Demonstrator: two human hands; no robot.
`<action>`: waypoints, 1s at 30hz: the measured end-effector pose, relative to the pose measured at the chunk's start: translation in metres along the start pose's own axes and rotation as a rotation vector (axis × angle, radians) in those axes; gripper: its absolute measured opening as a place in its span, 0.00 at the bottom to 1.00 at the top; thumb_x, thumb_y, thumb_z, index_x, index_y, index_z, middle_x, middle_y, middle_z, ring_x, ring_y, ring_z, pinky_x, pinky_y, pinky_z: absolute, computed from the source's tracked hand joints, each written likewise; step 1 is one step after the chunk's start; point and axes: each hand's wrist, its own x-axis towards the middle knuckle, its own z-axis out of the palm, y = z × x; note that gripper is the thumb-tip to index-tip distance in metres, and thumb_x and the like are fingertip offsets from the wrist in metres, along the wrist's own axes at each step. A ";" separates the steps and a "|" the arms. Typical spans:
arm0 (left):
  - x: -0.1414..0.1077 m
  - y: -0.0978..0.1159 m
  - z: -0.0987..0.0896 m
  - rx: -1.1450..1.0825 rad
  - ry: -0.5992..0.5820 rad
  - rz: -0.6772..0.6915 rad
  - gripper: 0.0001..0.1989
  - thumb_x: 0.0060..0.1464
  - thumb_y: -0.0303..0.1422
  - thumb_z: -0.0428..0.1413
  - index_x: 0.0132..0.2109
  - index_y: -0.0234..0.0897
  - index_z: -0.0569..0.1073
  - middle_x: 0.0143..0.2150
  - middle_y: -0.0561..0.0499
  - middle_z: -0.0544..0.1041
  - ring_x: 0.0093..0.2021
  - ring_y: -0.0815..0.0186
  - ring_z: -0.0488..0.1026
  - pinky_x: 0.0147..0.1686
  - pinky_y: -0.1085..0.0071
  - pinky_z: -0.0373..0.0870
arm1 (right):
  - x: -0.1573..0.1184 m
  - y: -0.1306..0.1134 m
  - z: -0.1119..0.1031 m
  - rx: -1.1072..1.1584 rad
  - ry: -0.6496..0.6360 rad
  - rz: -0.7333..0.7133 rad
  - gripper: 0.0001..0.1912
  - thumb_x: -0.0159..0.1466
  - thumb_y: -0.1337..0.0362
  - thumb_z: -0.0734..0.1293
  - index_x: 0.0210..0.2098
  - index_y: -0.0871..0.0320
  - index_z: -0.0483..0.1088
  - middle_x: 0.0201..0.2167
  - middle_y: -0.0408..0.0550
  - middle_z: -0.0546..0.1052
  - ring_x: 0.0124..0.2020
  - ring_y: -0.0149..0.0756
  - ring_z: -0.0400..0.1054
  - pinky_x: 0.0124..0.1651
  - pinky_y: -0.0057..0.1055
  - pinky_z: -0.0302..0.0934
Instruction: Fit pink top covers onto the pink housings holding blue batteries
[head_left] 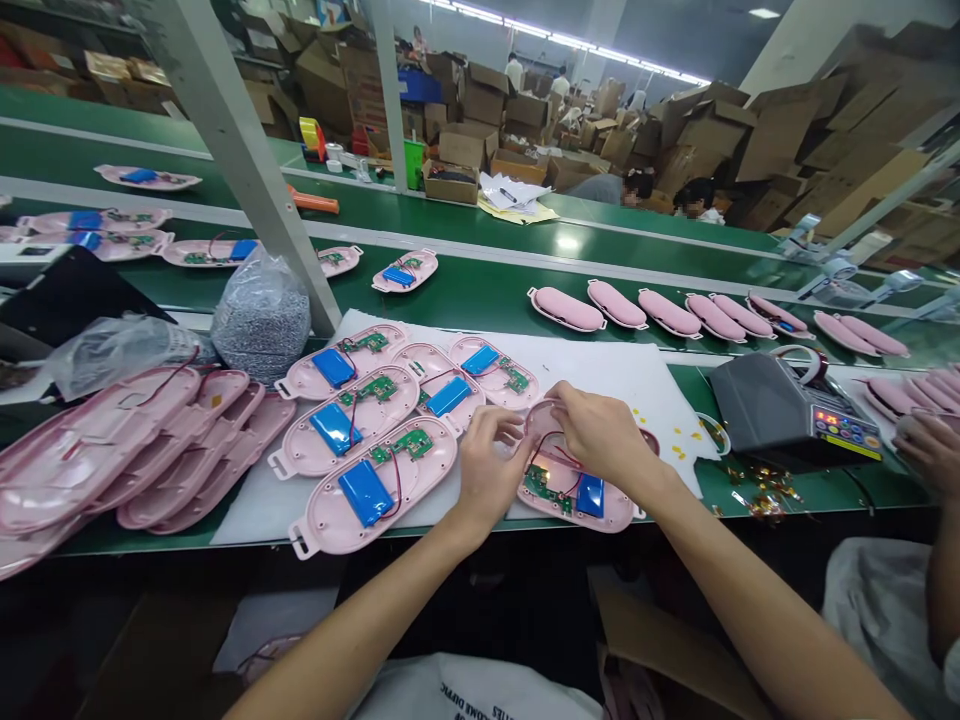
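Observation:
In front of me an open pink shell half (619, 515) lies on the white sheet, with a green circuit board (546, 487) and a blue battery (590, 495) inside. Above its far edge, a second pink shell half (541, 418) is pinched by my right hand (604, 430), which covers much of it. Red and dark wires run between the two halves. My left hand (484, 465) is at the left end of these halves, its fingers curled and thumb near the rim. What its fingertips grip, if anything, is too small to make out.
Several open pink shells with batteries (365, 492) lie left on the white sheet (637, 365). Beyond them are stacked empty shells (97, 450) and a bag of small parts (261, 315). A grey machine (780, 410) stands right, closed pink shells (568, 308) behind. A co-worker's hand (930, 450) is far right.

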 end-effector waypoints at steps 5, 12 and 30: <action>-0.006 0.003 0.002 -0.146 -0.044 -0.150 0.10 0.51 0.29 0.63 0.40 0.37 0.72 0.35 0.51 0.77 0.34 0.66 0.77 0.39 0.68 0.76 | 0.002 0.000 -0.002 0.008 0.041 0.024 0.10 0.68 0.69 0.55 0.47 0.58 0.63 0.40 0.49 0.78 0.37 0.39 0.72 0.30 0.31 0.46; -0.004 -0.001 0.002 0.007 -0.089 0.159 0.05 0.56 0.24 0.55 0.35 0.38 0.72 0.36 0.50 0.76 0.40 0.65 0.75 0.42 0.67 0.72 | 0.005 0.000 -0.001 0.111 0.013 -0.009 0.12 0.69 0.68 0.54 0.48 0.58 0.64 0.38 0.49 0.78 0.35 0.39 0.71 0.31 0.30 0.47; 0.042 -0.017 -0.001 -0.065 -0.476 -0.194 0.18 0.55 0.48 0.57 0.43 0.37 0.72 0.35 0.49 0.78 0.32 0.62 0.75 0.30 0.70 0.72 | 0.026 0.008 -0.001 0.434 0.064 -0.062 0.16 0.60 0.69 0.63 0.48 0.55 0.69 0.43 0.45 0.78 0.43 0.38 0.72 0.45 0.30 0.61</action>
